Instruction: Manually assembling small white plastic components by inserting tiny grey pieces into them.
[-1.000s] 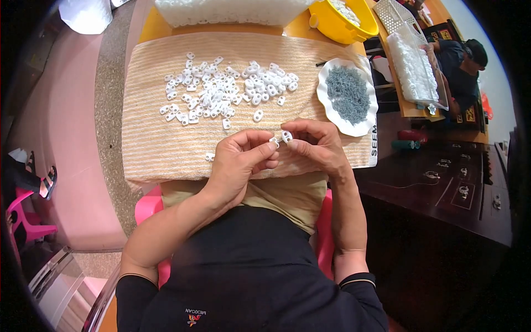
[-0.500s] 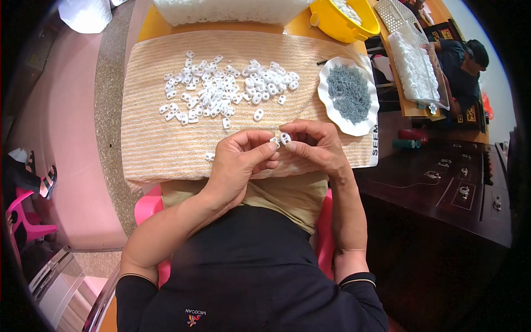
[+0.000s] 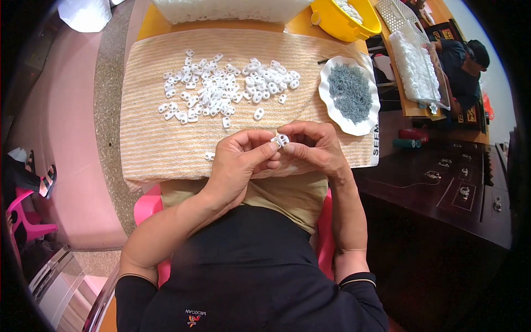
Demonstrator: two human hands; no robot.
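Near the front edge of the striped towel, my left hand [image 3: 243, 157] is closed, pinching a small white two-hole plastic piece between thumb and fingers. My right hand [image 3: 315, 146] pinches a rounded white two-hole plastic piece [image 3: 284, 139], now touching or almost touching the left one. Fingertips partly cover both. Beyond my hands lies a loose heap of white two-hole pieces [image 3: 215, 94], with a second heap of rounder white ones [image 3: 268, 80] to its right. One rounded piece [image 3: 259, 114] lies apart, and another white piece [image 3: 209, 156] sits beside my left hand.
A scalloped white dish [image 3: 327, 105] of small grey springs [image 3: 350, 93] stands on the towel [image 3: 149, 138] at right. Behind are a clear bin [image 3: 232, 14] of white pieces and a yellow basin [image 3: 326, 25]. Another person [image 3: 462, 72] sits far right beside a dark cabinet [image 3: 431, 177].
My right hand has brought its rounded piece slightly left, against or very near the piece in my left hand. The left hand has stayed almost still.
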